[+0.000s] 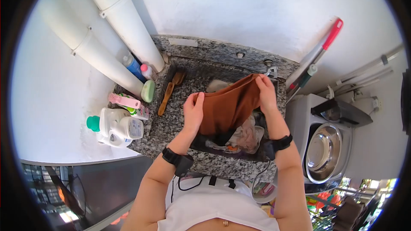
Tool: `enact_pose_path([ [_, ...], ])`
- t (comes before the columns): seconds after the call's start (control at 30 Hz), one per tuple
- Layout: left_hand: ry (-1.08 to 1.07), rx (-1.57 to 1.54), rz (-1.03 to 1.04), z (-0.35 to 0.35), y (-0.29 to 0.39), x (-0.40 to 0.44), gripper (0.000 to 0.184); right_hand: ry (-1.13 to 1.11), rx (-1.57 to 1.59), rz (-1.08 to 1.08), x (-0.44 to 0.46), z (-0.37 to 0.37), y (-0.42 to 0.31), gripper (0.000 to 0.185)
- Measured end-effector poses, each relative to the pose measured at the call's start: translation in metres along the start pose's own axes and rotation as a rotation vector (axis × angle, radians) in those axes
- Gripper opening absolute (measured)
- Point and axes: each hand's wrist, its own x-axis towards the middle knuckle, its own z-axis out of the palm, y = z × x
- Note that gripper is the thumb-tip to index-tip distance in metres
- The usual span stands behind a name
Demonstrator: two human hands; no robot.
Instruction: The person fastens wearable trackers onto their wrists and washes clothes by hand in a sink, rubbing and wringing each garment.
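A brown cloth garment is stretched between my two hands above the granite sink. My left hand pinches its left upper corner, thumb on top. At the other end, my right hand grips the upper right corner, close to the metal tap. Beneath the garment, pale and patterned wet-looking laundry lies in the basin, partly hidden by the brown cloth. What kind of garment it is, I cannot tell.
A wooden-handled brush lies on the granite left of the basin. Detergent bottles, a pink brush and a green soap bar stand beside white pipes. To the right are a steel bowl on a washing machine and a red-handled pole.
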Motion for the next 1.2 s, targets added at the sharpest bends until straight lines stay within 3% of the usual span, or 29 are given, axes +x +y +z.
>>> enact_pose_path([
  [0.07,0.150,0.211,0.080,0.004,-0.043,0.007,0.031,0.052,-0.061,-0.014,0.022,0.013,0.043,0.013],
  [0.13,0.142,0.316,-0.052,0.014,-0.067,0.002,0.037,0.034,-0.253,-0.119,0.046,0.008,0.103,0.015],
  [0.17,0.174,0.511,0.078,0.013,-0.115,0.003,0.038,0.054,-0.376,-0.087,0.057,0.001,0.137,0.014],
  [0.2,0.057,0.563,-0.067,0.007,-0.149,0.006,0.041,0.070,-0.498,-0.057,0.067,-0.002,0.166,0.013],
  [0.27,0.084,0.211,-0.292,0.002,-0.157,0.002,0.031,0.027,-0.513,-0.010,0.079,0.020,0.177,0.013],
  [0.3,0.122,0.215,-0.316,-0.005,-0.152,-0.004,0.031,0.024,-0.525,0.029,0.081,0.032,0.183,0.012],
  [0.37,0.314,-0.049,-0.338,-0.030,-0.130,-0.014,0.035,-0.193,-0.461,-0.082,0.105,0.062,0.190,0.014],
  [0.43,0.396,0.024,-0.305,-0.058,-0.121,-0.016,0.039,-0.319,-0.503,-0.148,0.127,0.103,0.190,0.014],
  [0.47,0.459,0.084,-0.252,-0.072,-0.116,-0.011,0.043,-0.486,-0.702,-0.041,0.137,0.127,0.197,0.022],
  [0.5,0.387,0.272,-0.315,-0.084,-0.103,-0.005,0.058,-0.650,-0.901,0.062,0.149,0.150,0.205,0.030],
  [0.53,0.400,0.273,-0.306,-0.089,-0.096,-0.001,0.058,-0.661,-0.895,0.053,0.161,0.167,0.221,0.030],
  [0.6,0.216,1.230,0.055,-0.099,-0.097,0.007,0.068,-0.768,-1.324,-0.634,0.184,0.196,0.262,0.049],
  [0.63,0.004,1.129,0.018,-0.110,-0.109,0.010,0.073,-0.773,-1.320,-0.632,0.192,0.206,0.281,0.049],
  [0.67,0.003,1.130,0.011,-0.113,-0.120,0.005,0.073,-0.894,-1.442,-0.713,0.198,0.214,0.298,0.056],
  [0.7,-0.171,1.154,0.024,-0.112,-0.125,0.001,0.071,-1.016,-1.562,-0.794,0.202,0.220,0.310,0.064],
  [0.73,-0.349,1.171,0.038,-0.113,-0.128,-0.002,0.069,-1.018,-1.560,-0.785,0.205,0.223,0.318,0.064],
  [0.8,-0.358,1.181,0.029,-0.116,-0.130,-0.010,0.066,-0.926,-1.584,-0.734,0.206,0.214,0.327,0.061],
  [0.87,-0.410,1.207,0.020,-0.122,-0.125,-0.013,0.063,-1.020,-1.601,-0.603,0.202,0.204,0.280,0.053],
  [0.93,-0.428,1.206,0.029,-0.124,-0.124,-0.020,0.063,-0.661,-1.369,-0.448,0.188,0.169,0.253,0.050],
  [1.0,-0.427,1.211,0.040,-0.118,-0.124,-0.022,0.062,-0.332,-1.207,-0.422,0.172,0.116,0.263,0.057],
  [1.1,-0.430,1.280,0.054,-0.112,-0.118,-0.030,0.067,-0.231,-1.321,-0.214,0.160,0.036,0.311,0.068],
  [1.17,-0.425,1.272,0.015,-0.108,-0.115,-0.032,0.067,-0.326,-1.691,-0.123,0.155,0.006,0.347,0.081],
  [1.2,-0.418,1.276,0.001,-0.110,-0.116,-0.032,0.067,-0.342,-1.685,-0.121,0.161,0.002,0.367,0.081],
])
